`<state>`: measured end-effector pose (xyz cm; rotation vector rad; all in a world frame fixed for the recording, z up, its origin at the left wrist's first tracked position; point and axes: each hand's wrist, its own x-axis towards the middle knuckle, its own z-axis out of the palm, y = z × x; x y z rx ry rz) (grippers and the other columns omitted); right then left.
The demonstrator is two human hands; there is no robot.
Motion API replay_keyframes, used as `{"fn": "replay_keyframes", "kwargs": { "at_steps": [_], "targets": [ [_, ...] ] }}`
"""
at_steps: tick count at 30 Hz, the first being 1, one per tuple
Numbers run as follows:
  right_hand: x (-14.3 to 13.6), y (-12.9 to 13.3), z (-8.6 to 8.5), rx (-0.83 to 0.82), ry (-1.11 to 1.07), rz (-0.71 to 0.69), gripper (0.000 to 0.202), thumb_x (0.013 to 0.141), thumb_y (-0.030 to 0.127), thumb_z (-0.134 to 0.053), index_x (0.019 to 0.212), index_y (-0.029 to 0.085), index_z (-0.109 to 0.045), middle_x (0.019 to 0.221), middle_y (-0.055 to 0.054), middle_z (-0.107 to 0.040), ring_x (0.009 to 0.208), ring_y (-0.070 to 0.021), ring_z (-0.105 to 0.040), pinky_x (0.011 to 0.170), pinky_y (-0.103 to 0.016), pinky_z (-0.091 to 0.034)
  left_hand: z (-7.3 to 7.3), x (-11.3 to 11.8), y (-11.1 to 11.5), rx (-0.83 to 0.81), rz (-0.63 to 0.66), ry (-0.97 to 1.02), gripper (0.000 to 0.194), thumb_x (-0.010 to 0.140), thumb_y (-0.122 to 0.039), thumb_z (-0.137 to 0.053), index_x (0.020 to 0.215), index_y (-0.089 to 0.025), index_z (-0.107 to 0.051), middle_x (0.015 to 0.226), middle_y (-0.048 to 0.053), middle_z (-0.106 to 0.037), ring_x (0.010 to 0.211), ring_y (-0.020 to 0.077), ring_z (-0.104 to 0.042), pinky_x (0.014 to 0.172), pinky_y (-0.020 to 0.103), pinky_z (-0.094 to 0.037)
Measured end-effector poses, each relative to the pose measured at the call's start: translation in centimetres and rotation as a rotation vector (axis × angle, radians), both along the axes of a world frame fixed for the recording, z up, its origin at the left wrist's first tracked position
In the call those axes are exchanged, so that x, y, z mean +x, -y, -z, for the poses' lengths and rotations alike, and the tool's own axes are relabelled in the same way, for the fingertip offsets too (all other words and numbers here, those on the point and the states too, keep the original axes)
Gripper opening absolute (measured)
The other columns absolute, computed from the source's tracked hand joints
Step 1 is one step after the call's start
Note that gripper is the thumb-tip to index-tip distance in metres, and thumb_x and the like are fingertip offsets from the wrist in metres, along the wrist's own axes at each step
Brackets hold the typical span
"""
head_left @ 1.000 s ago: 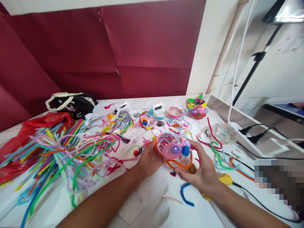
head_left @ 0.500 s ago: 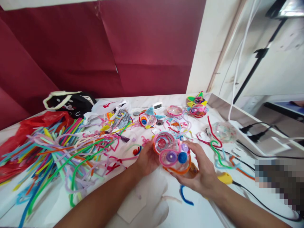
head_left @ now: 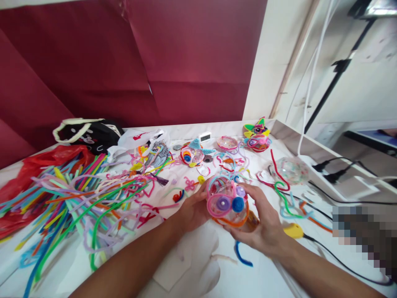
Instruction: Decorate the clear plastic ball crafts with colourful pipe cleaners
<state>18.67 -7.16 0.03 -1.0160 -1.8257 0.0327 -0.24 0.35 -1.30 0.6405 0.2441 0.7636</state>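
Between my two hands is a clear plastic ball (head_left: 228,212) dressed with pipe cleaners: a pink loop, an orange rim, and purple and blue coiled discs on its front. My left hand (head_left: 197,211) is closed on its left side, fingers partly hidden behind it. From the right, my right hand (head_left: 263,221) grips it with thumb below and fingers along the upper edge. A light blue edge and a bit of red show at the ball's upper left. Under the hands lies a short blue pipe cleaner (head_left: 243,254) on the white table.
A heap of coloured pipe cleaners (head_left: 71,203) covers the left side. Behind are a decorated fish-like ball (head_left: 191,155), a small digital clock (head_left: 205,137) and another decorated ball (head_left: 258,142). To the right are a clear ball (head_left: 291,170), a yellow-handled tool (head_left: 293,231) and power cords.
The round pink-coiled piece with a red centre, which faced me at the ball's upper left, has turned back behind the front part. My left hand moved slightly right with it.
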Motion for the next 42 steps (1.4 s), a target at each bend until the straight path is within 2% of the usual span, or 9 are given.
{"fn": "replay_keyframes", "kwargs": {
  "at_steps": [2, 5, 10, 13, 18, 22, 28, 34, 42],
  "targets": [
    [-0.07, -0.05, 0.00, -0.008, 0.000, 0.002, 0.082, 0.074, 0.038, -0.079, 0.141, 0.023, -0.033, 0.128, -0.014, -0.052, 0.116, -0.0304, -0.053, 0.096, -0.047, -0.046, 0.05, 0.13, 0.06, 0.002, -0.039, -0.025, 0.026, 0.078, -0.033, -0.072, 0.100, -0.018, -0.068, 0.112, 0.006, -0.070, 0.101, 0.0234, -0.065, 0.089, 0.035, -0.049],
    [-0.21, -0.19, 0.01, -0.008, 0.007, -0.009, 0.082, 0.075, 0.037, -0.079, 0.141, 0.023, -0.033, 0.127, -0.013, -0.052, 0.116, -0.0302, -0.053, 0.095, -0.047, -0.046, 0.21, 0.25, 0.18, 0.051, -0.066, -0.056, 0.036, 0.081, -0.037, -0.070, 0.113, -0.021, -0.065, 0.121, 0.008, -0.067, 0.112, 0.0270, -0.061, 0.094, 0.038, -0.048],
    [-0.16, -0.19, 0.07, 0.007, 0.011, -0.019, 0.083, 0.075, 0.035, -0.079, 0.142, 0.023, -0.032, 0.128, -0.014, -0.052, 0.116, -0.0302, -0.052, 0.095, -0.047, -0.046, 0.41, 0.16, 0.39, 0.102, -0.081, -0.043, 0.055, 0.079, -0.030, -0.074, 0.130, -0.029, -0.056, 0.124, 0.002, -0.065, 0.112, 0.0232, -0.062, 0.093, 0.033, -0.048],
    [-0.04, -0.08, 0.02, 0.015, 0.007, -0.022, 0.084, 0.073, 0.034, -0.080, 0.141, 0.022, -0.033, 0.128, -0.014, -0.052, 0.116, -0.0304, -0.052, 0.096, -0.047, -0.045, 0.49, 0.04, 0.42, 0.107, -0.071, -0.050, 0.054, 0.077, -0.027, -0.075, 0.128, -0.031, -0.058, 0.121, -0.001, -0.067, 0.110, 0.0229, -0.063, 0.093, 0.033, -0.048],
    [-0.05, -0.06, -0.06, 0.022, -0.001, -0.027, 0.083, 0.073, 0.032, -0.081, 0.141, 0.023, -0.035, 0.128, -0.013, -0.052, 0.117, -0.0306, -0.052, 0.096, -0.048, -0.045, 0.26, -0.09, 0.55, 0.115, -0.072, -0.088, 0.057, 0.072, -0.032, -0.080, 0.125, -0.031, -0.061, 0.124, 0.001, -0.065, 0.113, 0.0245, -0.062, 0.095, 0.036, -0.048],
    [-0.07, -0.16, 0.07, 0.018, 0.006, -0.032, 0.084, 0.071, 0.031, -0.082, 0.140, 0.023, -0.037, 0.129, -0.014, -0.052, 0.118, -0.0316, -0.051, 0.098, -0.049, -0.045, 0.27, -0.18, 0.61, 0.126, -0.049, -0.070, 0.055, 0.074, -0.034, -0.079, 0.126, -0.031, -0.060, 0.125, 0.001, -0.064, 0.117, 0.0257, -0.060, 0.095, 0.034, -0.047],
    [0.16, -0.35, 0.07, 0.069, 0.080, -0.063, 0.084, 0.072, 0.026, -0.079, 0.143, 0.021, -0.033, 0.131, -0.015, -0.052, 0.120, -0.0327, -0.051, 0.096, -0.052, -0.045, 0.88, -0.24, 0.37, 0.161, -0.006, -0.043, 0.053, 0.079, -0.035, -0.074, 0.130, -0.031, -0.058, 0.130, 0.001, -0.061, 0.117, 0.0220, -0.059, 0.094, 0.031, -0.046],
    [0.42, -0.68, -0.23, 0.170, 0.143, -0.076, 0.082, 0.073, 0.026, -0.078, 0.142, 0.012, -0.036, 0.127, -0.020, -0.055, 0.117, -0.0336, -0.053, 0.092, -0.052, -0.046, 0.83, -0.23, 0.36, 0.175, 0.016, -0.034, 0.053, 0.079, -0.036, -0.074, 0.129, -0.031, -0.059, 0.129, 0.001, -0.063, 0.116, 0.0210, -0.059, 0.096, 0.031, -0.044],
    [0.48, -0.67, -0.49, 0.184, 0.176, -0.080, 0.077, 0.073, 0.024, -0.077, 0.138, 0.006, -0.039, 0.127, -0.023, -0.054, 0.119, -0.0326, -0.052, 0.095, -0.052, -0.044, 0.67, -0.20, 0.44, 0.164, 0.019, -0.010, 0.049, 0.080, -0.035, -0.074, 0.127, -0.030, -0.061, 0.127, 0.003, -0.065, 0.112, 0.0189, -0.062, 0.094, 0.029, -0.045]
  ]
}}
